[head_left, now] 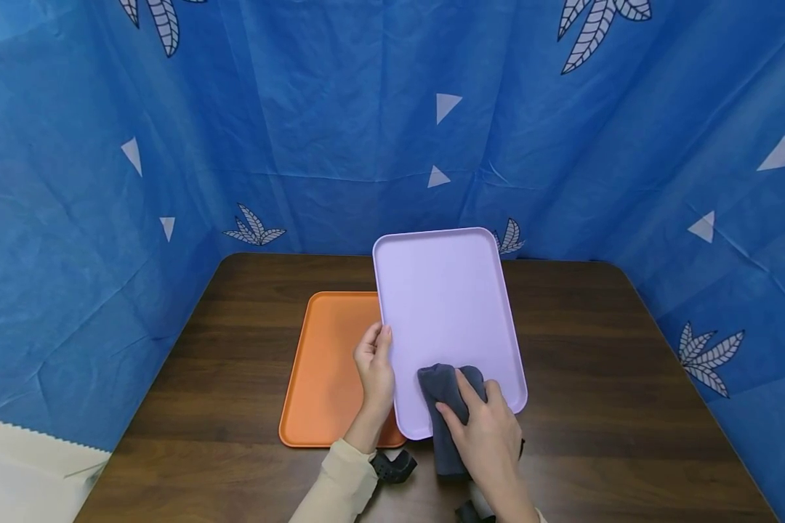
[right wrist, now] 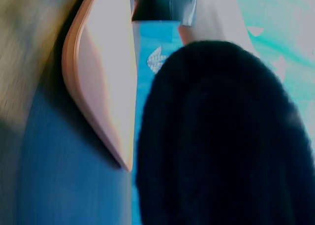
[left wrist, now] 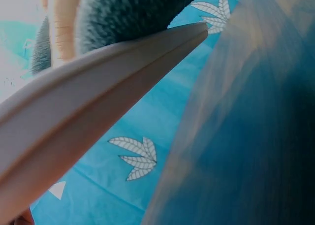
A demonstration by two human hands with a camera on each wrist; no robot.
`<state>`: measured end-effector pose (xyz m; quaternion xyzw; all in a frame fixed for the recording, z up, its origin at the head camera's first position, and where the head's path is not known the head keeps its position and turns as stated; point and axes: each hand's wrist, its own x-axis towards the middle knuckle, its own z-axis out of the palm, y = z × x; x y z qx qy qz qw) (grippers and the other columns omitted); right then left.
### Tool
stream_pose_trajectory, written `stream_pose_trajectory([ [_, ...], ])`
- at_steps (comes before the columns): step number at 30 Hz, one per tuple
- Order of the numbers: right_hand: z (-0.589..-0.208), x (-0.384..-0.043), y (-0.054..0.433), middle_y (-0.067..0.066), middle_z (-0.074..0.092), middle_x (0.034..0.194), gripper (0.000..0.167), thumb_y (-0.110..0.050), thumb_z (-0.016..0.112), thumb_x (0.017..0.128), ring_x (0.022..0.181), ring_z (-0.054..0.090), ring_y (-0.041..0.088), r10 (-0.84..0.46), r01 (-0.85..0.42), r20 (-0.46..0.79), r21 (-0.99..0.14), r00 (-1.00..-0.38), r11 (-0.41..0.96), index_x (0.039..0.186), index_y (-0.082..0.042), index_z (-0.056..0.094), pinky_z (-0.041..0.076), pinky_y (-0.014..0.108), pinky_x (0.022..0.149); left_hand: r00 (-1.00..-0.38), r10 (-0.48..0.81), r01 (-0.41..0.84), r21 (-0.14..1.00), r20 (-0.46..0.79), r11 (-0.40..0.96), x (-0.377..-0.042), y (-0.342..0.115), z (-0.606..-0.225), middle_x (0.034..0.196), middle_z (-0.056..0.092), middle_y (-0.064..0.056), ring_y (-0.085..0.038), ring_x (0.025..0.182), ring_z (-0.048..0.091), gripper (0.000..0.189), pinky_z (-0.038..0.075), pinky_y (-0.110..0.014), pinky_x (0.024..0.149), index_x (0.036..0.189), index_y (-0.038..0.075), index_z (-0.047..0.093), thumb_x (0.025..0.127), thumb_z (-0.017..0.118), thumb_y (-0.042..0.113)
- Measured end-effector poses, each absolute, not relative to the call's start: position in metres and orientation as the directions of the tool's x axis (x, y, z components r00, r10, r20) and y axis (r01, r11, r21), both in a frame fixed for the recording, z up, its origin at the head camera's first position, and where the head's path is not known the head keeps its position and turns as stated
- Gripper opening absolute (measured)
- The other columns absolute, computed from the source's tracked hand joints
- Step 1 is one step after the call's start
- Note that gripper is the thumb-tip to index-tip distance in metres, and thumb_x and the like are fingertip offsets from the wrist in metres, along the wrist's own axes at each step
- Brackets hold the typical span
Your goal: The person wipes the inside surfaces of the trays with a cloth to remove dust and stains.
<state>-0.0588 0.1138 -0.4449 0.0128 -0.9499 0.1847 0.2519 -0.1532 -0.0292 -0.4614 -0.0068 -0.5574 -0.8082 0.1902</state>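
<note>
A lilac rectangular tray (head_left: 441, 298) is held up at a tilt above the table, its inner face toward me. My left hand (head_left: 374, 374) grips its left edge, thumb on the inner side. In my right hand (head_left: 488, 436) is a folded dark grey cloth (head_left: 450, 447), pressed against the tray's lower part, with its end hanging below the rim. Up close in the left wrist view, the fuzzy cloth (left wrist: 123, 16) meets the tray edge (left wrist: 98, 82). The right wrist view has the cloth (right wrist: 221, 136) large and dark beside the tray (right wrist: 106, 72).
An orange tray (head_left: 330, 363) lies flat on the dark wooden table (head_left: 595, 378), partly covered by the lilac tray and my left hand. Blue patterned fabric (head_left: 327, 109) hangs behind the table and along both sides. A pale cloth (head_left: 26, 472) shows at the lower left.
</note>
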Motion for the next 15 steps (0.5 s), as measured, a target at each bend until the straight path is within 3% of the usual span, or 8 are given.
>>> stream_pose_trajectory([
  [10,-0.447,-0.053,0.095,0.007,0.053,0.08,0.059,-0.035,0.092,0.061,0.056,0.044,0.014,-0.097,-0.252,0.532,-0.227,-0.841,0.941,0.113,-0.016,0.074,0.037,0.026,0.047,-0.927,-0.3,0.31,0.909,0.224,-0.279,-0.155,-0.029,-0.464,0.082,0.063,0.0,-0.006,0.072,0.06,0.031,0.05,-0.02,0.064,0.108,-0.017,0.06,0.1,0.052,0.012],
  [15,-0.447,-0.051,0.09,0.006,0.052,0.078,0.058,-0.036,0.091,0.062,0.055,0.041,0.012,-0.116,-0.259,0.513,-0.216,-0.851,0.941,0.114,-0.017,0.074,0.033,0.023,0.048,-0.931,-0.302,0.287,0.92,0.204,-0.266,-0.156,-0.03,-0.464,0.085,0.065,-0.006,-0.007,0.073,0.061,0.031,0.051,-0.021,0.064,0.11,-0.015,0.062,0.1,0.052,0.013],
])
